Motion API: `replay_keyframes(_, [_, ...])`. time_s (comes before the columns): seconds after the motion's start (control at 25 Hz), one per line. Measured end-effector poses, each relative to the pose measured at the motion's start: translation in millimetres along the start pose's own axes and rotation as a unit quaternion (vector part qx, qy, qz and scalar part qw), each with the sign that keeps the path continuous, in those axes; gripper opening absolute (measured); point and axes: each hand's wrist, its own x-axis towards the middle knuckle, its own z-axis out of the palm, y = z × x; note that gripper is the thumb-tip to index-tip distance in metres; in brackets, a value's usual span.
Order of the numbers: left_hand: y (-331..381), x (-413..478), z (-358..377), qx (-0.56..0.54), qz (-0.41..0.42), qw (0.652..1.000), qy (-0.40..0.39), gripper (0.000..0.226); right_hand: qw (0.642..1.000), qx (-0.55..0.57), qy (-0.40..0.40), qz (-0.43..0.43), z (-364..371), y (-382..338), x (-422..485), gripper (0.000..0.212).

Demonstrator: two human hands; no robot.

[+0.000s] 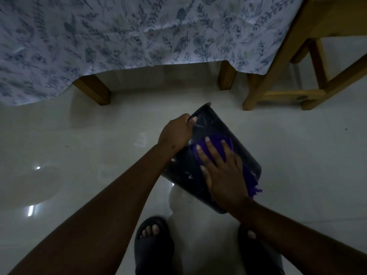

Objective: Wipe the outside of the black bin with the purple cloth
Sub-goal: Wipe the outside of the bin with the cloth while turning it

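Observation:
The black bin point(216, 128) is tipped on its side above the pale floor, its rim pointing toward the table and its base toward me. My left hand point(175, 132) grips the bin's rim at the left. My right hand point(222, 171) lies flat on the bin's upper side, fingers spread, pressing the purple cloth point(215, 144) against it. Part of the cloth hangs off the bin's right edge point(253, 185) with frayed ends. Most of the cloth is hidden under my palm.
A table draped with a leaf-print tablecloth point(139, 32) stands beyond the bin, its wooden legs point(95, 90) on the glossy floor. A wooden chair point(294, 62) is at the right. My feet in dark slippers point(154, 243) are just below the bin.

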Motion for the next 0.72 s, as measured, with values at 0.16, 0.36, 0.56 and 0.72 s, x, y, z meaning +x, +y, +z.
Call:
replay_keyframes(0.16, [3.9, -8.2, -15.7, -0.071, 0.001, 0.996, -0.058, 0.025, 0.974, 0.145, 0.022, 0.174, -15.3, 46.0, 59.7, 0.049])
replay_keyframes(0.36, [-32.2, -49.4, -17.0, -0.095, -0.014, 0.994, -0.055, 0.028, 0.977, 0.148, -0.001, 0.153, -5.9, 40.3, 54.6, 0.05])
replay_keyframes(0.56, [-6.1, -12.5, -6.7, -0.023, 0.001, 1.0, -0.013, 0.033, 0.997, 0.026, 0.018, 0.072, 0.5, 4.7, -11.4, 0.055])
replay_keyframes(0.72, [-1.6, 0.5, -1.0, -0.033, 0.002, 0.999, -0.022, 0.033, 0.998, 0.045, 0.015, 0.05, -7.2, 16.1, 8.7, 0.052])
